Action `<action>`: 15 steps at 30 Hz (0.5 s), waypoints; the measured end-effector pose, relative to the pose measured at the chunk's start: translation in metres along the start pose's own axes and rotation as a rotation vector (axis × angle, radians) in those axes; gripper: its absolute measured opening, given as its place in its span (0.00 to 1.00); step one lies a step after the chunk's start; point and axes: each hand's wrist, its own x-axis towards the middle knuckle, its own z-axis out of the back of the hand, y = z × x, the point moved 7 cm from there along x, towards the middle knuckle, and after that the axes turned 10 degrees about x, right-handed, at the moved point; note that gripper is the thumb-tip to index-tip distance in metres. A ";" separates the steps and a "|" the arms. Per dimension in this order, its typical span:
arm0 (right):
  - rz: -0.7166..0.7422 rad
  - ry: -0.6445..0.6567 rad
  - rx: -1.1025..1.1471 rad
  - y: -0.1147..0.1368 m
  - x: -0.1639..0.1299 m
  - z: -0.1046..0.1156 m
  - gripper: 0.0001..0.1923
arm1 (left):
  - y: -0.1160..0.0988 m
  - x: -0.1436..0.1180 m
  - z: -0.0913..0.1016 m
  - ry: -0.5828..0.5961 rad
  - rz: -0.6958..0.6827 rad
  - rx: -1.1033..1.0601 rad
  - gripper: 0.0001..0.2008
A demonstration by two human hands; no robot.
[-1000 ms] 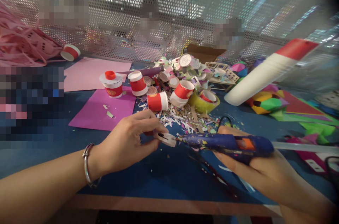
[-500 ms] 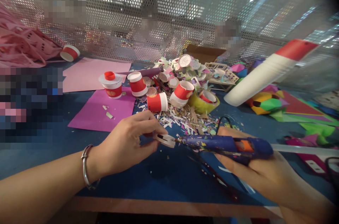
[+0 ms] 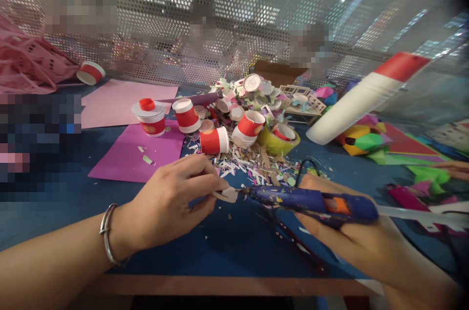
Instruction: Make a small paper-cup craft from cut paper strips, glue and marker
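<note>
Between the thumb and fingers of my left hand [image 3: 183, 200] is a small white paper piece [image 3: 227, 195], partly covered by the fingertips. My right hand [image 3: 340, 232] is wrapped round a blue glue gun [image 3: 289, 201] with an orange part and a clear glue stick at its back end. The nozzle points left, at the edge of the white piece; whether it touches cannot be made out. Beyond my hands, a red paper cup [image 3: 214, 140] lies on its side. Left of it, another cup [image 3: 153, 121] wears a white disc and a red ring on top.
Purple paper [image 3: 135, 158] and pink paper [image 3: 128, 104] lie at left. Paper scraps are heaped behind the cups, near a yellow tape roll [image 3: 280, 141]. A tall white paper tube [image 3: 366, 99] leans at right. Below the glue gun lies a dark, narrow object [image 3: 300, 246]. Another person's hand [image 3: 456, 170] shows far right.
The white piece is turned slightly in my left fingers, and the nozzle stays close to it. The whole view has shifted a little. Another person's hand has appeared at the right edge.
</note>
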 end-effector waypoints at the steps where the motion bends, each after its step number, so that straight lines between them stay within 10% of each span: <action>1: -0.009 -0.011 -0.010 -0.002 -0.002 0.001 0.08 | 0.002 0.000 0.000 -0.003 0.012 -0.024 0.13; 15: -0.063 -0.118 -0.011 -0.014 -0.020 0.008 0.10 | 0.032 0.001 -0.014 0.091 0.325 -0.323 0.12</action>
